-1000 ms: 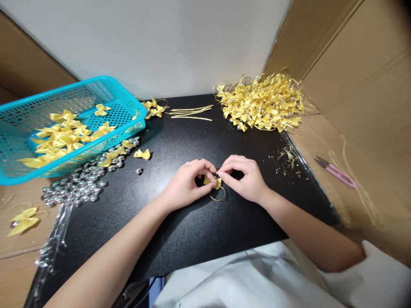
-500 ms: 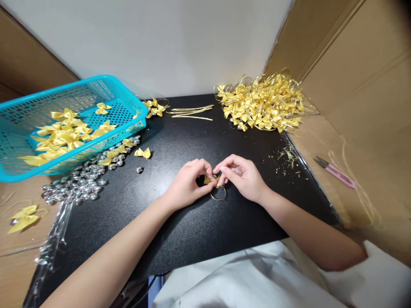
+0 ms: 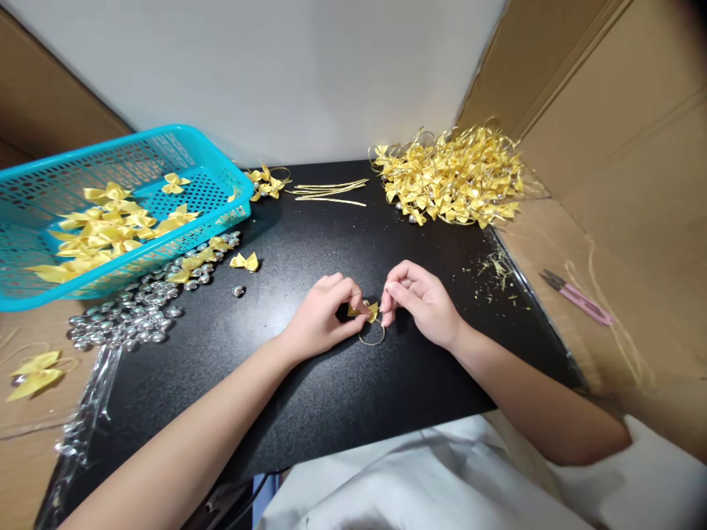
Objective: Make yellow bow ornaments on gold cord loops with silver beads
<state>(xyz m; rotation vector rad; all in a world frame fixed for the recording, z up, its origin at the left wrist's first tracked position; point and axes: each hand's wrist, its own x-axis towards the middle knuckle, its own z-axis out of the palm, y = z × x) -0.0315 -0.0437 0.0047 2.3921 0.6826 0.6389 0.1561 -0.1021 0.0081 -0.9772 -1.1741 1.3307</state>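
Observation:
My left hand pinches a yellow ribbon bow between thumb and fingers, just above the black tabletop. From the bow a thin gold cord hangs in a loop. Close by on the right, my right hand is closed, its fingertips pinched at the cord beside the bow; the cord's end is hidden in the fingers. A loose yellow bow and a single silver bell-like bead lie left of my hands.
A blue basket of yellow bows stands at the left, with many silver beads along it. Cut gold cords lie at the back. Right of them is a heap of finished-looking bows. Pink-handled snips rest at the right.
My right hand has drawn slightly to the right, away from the bow, and its fingers have curled closer together. My left hand keeps its pinch on the bow.

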